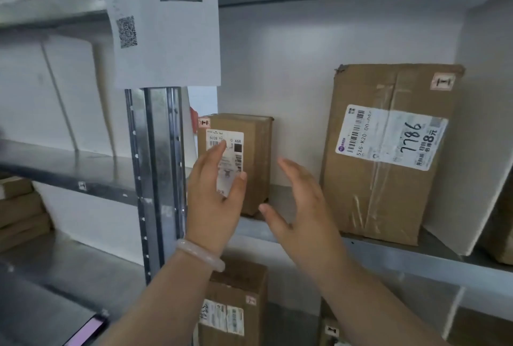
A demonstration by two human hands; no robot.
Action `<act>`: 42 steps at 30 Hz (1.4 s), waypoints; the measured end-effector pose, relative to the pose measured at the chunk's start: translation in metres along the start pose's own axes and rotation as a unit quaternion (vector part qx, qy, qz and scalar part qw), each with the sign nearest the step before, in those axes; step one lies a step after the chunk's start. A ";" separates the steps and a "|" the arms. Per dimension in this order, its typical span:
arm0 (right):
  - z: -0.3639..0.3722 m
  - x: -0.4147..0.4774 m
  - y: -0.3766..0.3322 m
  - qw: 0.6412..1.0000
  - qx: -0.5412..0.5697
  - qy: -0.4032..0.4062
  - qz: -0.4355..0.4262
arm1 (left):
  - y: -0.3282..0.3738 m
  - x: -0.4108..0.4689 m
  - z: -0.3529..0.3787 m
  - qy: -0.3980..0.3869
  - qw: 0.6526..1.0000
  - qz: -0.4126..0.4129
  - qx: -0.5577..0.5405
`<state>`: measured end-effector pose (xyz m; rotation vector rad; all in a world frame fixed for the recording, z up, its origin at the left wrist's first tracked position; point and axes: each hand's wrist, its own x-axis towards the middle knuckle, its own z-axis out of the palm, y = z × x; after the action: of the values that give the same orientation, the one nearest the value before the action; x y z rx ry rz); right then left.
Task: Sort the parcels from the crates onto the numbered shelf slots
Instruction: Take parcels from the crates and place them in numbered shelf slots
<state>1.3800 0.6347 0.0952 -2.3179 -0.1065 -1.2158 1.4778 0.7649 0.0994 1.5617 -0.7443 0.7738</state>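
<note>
A small upright cardboard parcel (254, 156) with a white label stands on the metal shelf (388, 251), close to the steel upright. My left hand (215, 195), with a pale bangle on the wrist, hovers in front of its label, fingers spread and holding nothing. My right hand (302, 206) is open just to the parcel's right, palm turned toward it, not touching. A larger taped parcel (388, 151) marked 7786 stands further right on the same shelf.
A steel upright (158, 179) with a printed paper sheet (163, 20) taped above splits the shelving. A white divider board (483, 112) leans at the right. More boxes (236, 309) sit on the shelf below, and flat cartons (19, 206) at the left.
</note>
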 end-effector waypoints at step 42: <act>-0.032 -0.022 0.008 0.960 -0.071 0.254 -0.093 | -0.003 0.003 0.040 -0.103 0.992 0.061 -0.051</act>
<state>1.3457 0.6166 0.0899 -2.0676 -0.0571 -1.9307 1.4848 0.7249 0.0962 1.5274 -1.0223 0.6577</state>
